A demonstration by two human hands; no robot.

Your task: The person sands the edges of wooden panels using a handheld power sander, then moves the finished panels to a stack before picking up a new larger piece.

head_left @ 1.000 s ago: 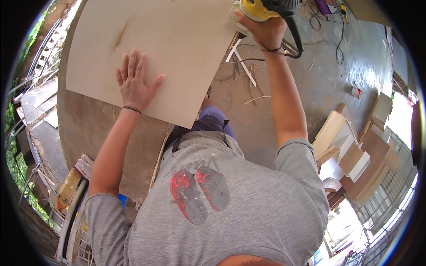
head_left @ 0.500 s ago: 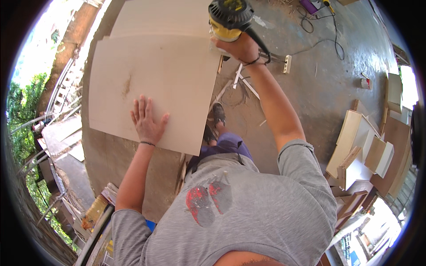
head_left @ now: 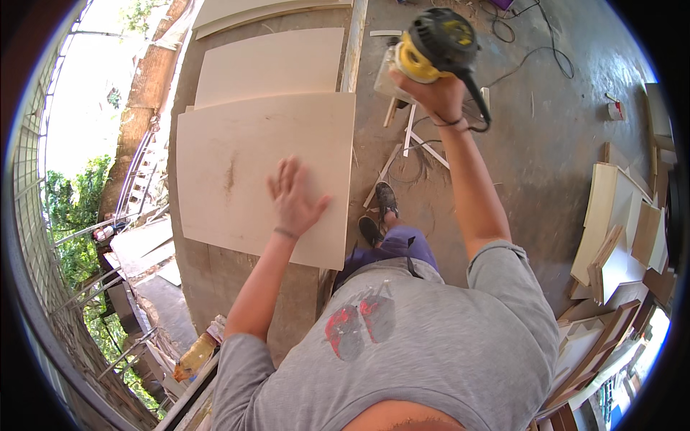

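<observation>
My right hand (head_left: 437, 97) grips a trim router (head_left: 424, 54) with a black top, a yellow body and a clear base. It is held up past the right edge of a pale flat panel (head_left: 215, 208), apart from it. A black cord hangs from the router by my wrist. My left hand (head_left: 296, 197) is over the panel, palm down with fingers spread, slightly blurred; whether it touches the surface I cannot tell. A brown smudge marks the panel left of that hand. A second pale panel (head_left: 273, 68) lies beyond, partly under the first.
White strips (head_left: 409, 129) and loose cord lie on the floor near my shoes (head_left: 386, 197). A red and white can (head_left: 616, 110) stands at the right. Stacked boards (head_left: 600, 208) fill the far right. More boards (head_left: 259, 14) lie at the back of the table.
The router in my right hand has moved right, away from the panel's edge. My left hand has shifted right across the panel. The whole view has shifted as well.
</observation>
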